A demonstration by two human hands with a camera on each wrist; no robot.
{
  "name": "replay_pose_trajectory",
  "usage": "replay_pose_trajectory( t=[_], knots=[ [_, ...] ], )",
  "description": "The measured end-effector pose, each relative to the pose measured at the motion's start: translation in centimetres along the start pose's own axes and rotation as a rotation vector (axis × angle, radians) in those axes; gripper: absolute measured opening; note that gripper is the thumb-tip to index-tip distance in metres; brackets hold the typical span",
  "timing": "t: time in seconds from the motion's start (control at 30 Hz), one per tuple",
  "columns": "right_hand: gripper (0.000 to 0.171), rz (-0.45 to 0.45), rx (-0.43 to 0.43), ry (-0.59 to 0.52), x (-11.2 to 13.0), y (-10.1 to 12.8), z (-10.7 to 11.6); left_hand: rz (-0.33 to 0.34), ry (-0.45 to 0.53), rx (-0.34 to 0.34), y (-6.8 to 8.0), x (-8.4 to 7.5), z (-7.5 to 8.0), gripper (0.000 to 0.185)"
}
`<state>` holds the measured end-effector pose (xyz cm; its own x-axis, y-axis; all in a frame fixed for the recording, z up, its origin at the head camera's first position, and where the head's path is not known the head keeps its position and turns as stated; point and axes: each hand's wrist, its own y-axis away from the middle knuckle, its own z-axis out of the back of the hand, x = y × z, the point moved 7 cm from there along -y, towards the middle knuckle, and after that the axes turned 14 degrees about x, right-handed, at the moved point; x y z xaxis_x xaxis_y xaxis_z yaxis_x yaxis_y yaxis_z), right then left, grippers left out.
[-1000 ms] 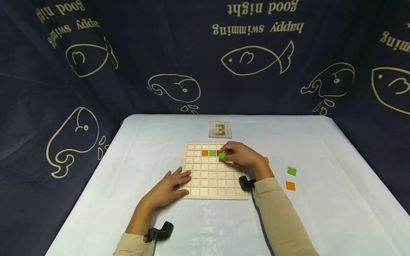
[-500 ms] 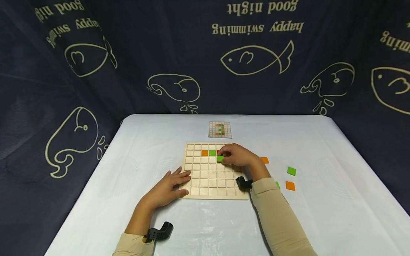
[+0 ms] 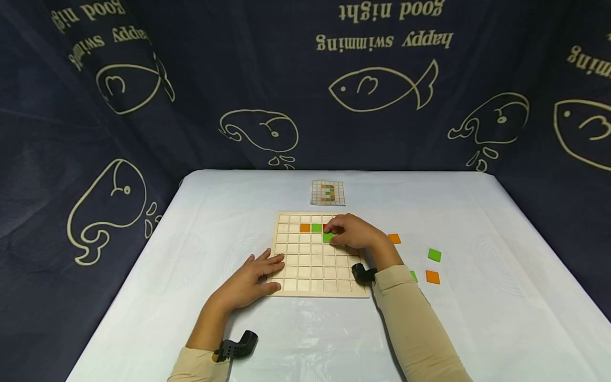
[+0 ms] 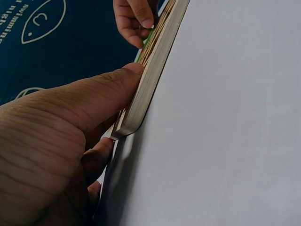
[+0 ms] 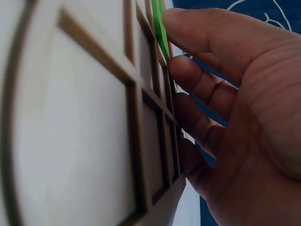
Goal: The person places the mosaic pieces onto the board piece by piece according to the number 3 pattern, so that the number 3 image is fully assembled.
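Right hand (image 3: pixel 357 232) pinches the green tile (image 3: pixel 326 238), apparently to keep it square; left hand (image 3: pixel 247 281), fingers apart, likely steadies the gridded board (image 3: pixel 317 272) by its left edge.

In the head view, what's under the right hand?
Under the right hand is the wooden board; a green tile and a red tile show partly by its fingertips. The rest underneath is covered.

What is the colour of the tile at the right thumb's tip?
Green. The tile shows best in the head view, partly covered by the right hand.
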<state>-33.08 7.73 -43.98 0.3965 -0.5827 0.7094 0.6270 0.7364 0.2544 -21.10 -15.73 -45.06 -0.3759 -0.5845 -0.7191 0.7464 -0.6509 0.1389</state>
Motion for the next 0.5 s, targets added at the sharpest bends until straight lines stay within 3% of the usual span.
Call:
replay_pose_trajectory(
  t=[0.2, 0.5],
  knots=[
    [0.024, 0.006, -0.006, -0.007, 0.0, 0.2, 0.1, 0.003, -0.006, 0.0, 0.0, 0.0, 0.0, 0.058],
    [0.028, -0.028, -0.062, -0.113, -0.3, 2.1, 1.1, 0.002, -0.004, 0.001, 0.0, 0.0, 0.0, 0.059]
  ],
)
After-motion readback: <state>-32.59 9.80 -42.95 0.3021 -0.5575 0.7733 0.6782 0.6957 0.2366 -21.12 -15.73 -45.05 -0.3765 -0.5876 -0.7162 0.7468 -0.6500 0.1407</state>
